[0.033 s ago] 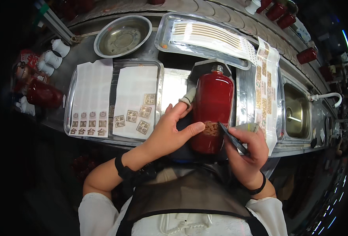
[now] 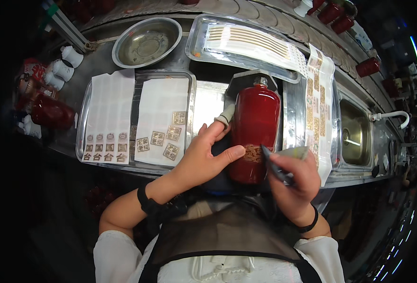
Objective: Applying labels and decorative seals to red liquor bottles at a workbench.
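Observation:
A glossy red bottle (image 2: pixel 258 111) with a bare glass neck lies on a dark support in front of me, its neck pointing away. Low on its body is a gold patterned decal (image 2: pixel 252 153). My left hand (image 2: pixel 208 153) holds the bottle from the left, thumb pressed beside the decal and the index finger, in a pale finger cot, along its side. In my right hand (image 2: pixel 295 174) are dark, pointed tweezers (image 2: pixel 278 170), their tip at the decal's right edge. A pale cover sits on a right finger too. The bottle's underside is hidden.
On the left a metal tray (image 2: pixel 193 101) carries white decal sheets (image 2: pixel 111 101) and small square decals (image 2: pixel 172 152). Behind stand a metal bowl (image 2: pixel 147 45) and another tray (image 2: pixel 196 47) with striped sheets. A gold-patterned strip (image 2: pixel 319 108) lies beside the sink (image 2: pixel 357 134).
The right hand and tweezers have shifted slightly, the tip drawing a little up and left; they are blurred. My left hand and the bottle stay where they were.

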Motion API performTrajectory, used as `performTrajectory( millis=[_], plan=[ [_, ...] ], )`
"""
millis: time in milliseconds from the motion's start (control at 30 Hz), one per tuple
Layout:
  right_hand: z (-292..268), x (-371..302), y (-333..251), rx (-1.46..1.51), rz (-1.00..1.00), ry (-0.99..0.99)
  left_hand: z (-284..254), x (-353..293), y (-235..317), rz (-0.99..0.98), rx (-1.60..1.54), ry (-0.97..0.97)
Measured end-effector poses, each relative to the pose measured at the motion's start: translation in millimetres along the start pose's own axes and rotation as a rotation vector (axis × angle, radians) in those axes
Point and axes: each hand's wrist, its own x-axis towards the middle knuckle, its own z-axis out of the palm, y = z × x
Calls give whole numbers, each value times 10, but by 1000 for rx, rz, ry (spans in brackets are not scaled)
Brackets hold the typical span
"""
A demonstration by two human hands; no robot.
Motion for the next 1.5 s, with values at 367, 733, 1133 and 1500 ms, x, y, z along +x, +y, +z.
performTrajectory(
  millis=[367,733,1133,1500],
  plan=[
    [-1,358,153,332,590,12,88,-19,25,98,-40,106],
    [144,431,-75,-78,-482,-257,-97,-86,-44,32,-104,-38],
    [-193,28,188,200,-85,-198,-58,-287,278,407,884,-84],
    [-18,174,311,384,491,13,0,-309,267,409,932,-6]
  ],
)
